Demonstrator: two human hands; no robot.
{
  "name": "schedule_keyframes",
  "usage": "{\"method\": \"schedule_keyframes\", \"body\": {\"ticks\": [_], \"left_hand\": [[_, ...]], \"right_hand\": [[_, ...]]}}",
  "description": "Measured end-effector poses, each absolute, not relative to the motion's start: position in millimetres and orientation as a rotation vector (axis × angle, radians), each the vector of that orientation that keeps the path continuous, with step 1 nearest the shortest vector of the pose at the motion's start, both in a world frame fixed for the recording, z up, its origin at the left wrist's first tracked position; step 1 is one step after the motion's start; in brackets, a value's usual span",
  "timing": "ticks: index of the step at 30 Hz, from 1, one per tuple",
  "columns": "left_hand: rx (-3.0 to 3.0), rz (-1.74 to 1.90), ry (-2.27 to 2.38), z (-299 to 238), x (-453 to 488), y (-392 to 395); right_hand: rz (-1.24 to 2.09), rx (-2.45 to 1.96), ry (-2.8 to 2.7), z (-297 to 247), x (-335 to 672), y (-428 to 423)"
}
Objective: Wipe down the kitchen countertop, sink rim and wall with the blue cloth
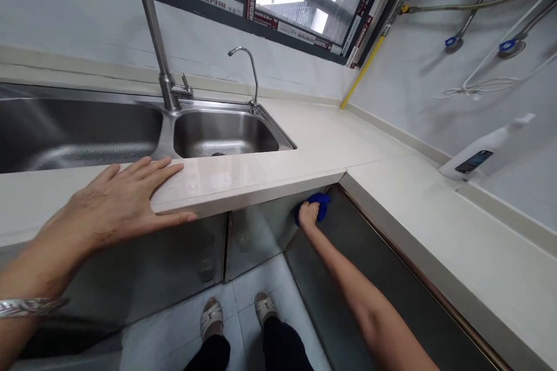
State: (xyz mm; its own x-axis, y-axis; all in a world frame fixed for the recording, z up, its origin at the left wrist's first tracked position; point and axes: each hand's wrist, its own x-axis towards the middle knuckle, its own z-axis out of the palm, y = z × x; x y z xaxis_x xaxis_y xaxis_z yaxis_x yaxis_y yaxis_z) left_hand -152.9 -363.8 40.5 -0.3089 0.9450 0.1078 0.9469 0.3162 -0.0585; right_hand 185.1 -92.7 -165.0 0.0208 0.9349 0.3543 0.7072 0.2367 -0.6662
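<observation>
My left hand (126, 200) lies spread on the front edge of the pale countertop (243, 171), fingers apart, thumb along the edge's face. Down in the inner corner of the cabinets, my right hand (308, 213) is closed around a blue cloth (321, 204). The cloth is pressed to the top of a glossy grey cabinet door (261, 232), close under the counter. Part of the cloth is hidden behind the fingers.
A double steel sink (226, 130) with a tall faucet (156, 35) and a small thin tap (252, 72) is set into the counter. A white bottle (483, 148) stands by the right wall. Below is a tiled floor (237, 313).
</observation>
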Motion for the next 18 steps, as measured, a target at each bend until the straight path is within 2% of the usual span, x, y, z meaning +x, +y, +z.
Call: {"method": "schedule_keyframes", "body": {"ticks": [6, 12, 18], "left_hand": [[-1.779, 0.051, -2.441, 48.0, -143.3, -366.1], [-1.763, 0.099, -2.468, 54.4, -134.4, -366.5], [-1.768, 0.094, -2.471, 68.0, -118.1, -374.6]], "right_hand": [[0.370, -1.663, -1.576, -136.2, 174.5, -100.6], [0.324, -1.533, -1.655, -119.6, 124.6, -152.1], [0.297, -1.350, -1.728, -125.1, 72.4, -221.2]]}}
